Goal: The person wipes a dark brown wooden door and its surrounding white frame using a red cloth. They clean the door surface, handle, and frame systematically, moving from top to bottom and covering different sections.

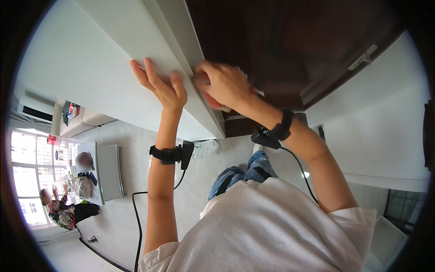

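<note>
My right hand (226,83), blurred, is closed around a reddish cloth (213,101). It presses near the inner edge of a white door frame (181,44), beside a dark brown door (272,44). Part of the cloth is hidden under my palm and fingers. Fingers spread, my left hand (166,86) rests on the white casing left of that edge and holds nothing. Both wrists wear black straps with small cabled boxes.
A metal latch (362,59) sits on the door's right side. At far left a person (64,210) is beside a white table (110,173) bearing several items, including a bag (83,187). A beige sofa (81,120) stands above it. Black cable (136,217) hangs by my left arm.
</note>
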`<state>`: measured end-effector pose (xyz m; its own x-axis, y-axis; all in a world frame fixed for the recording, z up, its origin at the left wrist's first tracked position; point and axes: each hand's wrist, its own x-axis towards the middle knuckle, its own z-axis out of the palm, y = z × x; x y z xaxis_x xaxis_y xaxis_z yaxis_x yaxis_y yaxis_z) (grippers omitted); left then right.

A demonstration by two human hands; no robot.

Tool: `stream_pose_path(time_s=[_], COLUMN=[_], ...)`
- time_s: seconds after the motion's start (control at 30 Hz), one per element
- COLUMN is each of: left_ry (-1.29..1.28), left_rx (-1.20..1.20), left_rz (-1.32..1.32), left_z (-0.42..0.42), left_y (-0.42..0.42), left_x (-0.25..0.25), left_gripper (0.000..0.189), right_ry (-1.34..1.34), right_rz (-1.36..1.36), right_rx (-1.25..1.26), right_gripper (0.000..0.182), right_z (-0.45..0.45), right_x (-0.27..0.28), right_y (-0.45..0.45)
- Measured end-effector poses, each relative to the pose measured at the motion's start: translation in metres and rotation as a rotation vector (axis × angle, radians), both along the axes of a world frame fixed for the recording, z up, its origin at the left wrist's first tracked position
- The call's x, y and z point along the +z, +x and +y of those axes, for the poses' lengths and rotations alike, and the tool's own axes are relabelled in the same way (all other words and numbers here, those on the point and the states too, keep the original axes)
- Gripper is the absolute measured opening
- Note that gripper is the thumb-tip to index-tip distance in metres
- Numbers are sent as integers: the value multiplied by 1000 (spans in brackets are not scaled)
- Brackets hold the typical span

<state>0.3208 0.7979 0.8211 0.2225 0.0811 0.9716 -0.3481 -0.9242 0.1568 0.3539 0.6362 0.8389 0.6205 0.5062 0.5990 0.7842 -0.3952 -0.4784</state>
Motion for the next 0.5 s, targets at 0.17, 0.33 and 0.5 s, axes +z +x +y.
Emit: stream_pose_path(time_s=[0.17,0.33,0.5], left_ry=[3,45,104], left_rx=[0,30,115], left_rz=[-13,-30,-36], left_z=[0,0,-4], left_y=[0,3,6], left_x=[-1,-5,-6], left_gripper=[61,80,99], right_ry=[163,319,342], right_rz=[-70,-85,-146], right_rx=[-31,-46,-40], right_gripper=[20,20,21], right_z=[9,14,15], right_x=[16,-52,-134], right_y=[-3,-5,-4])
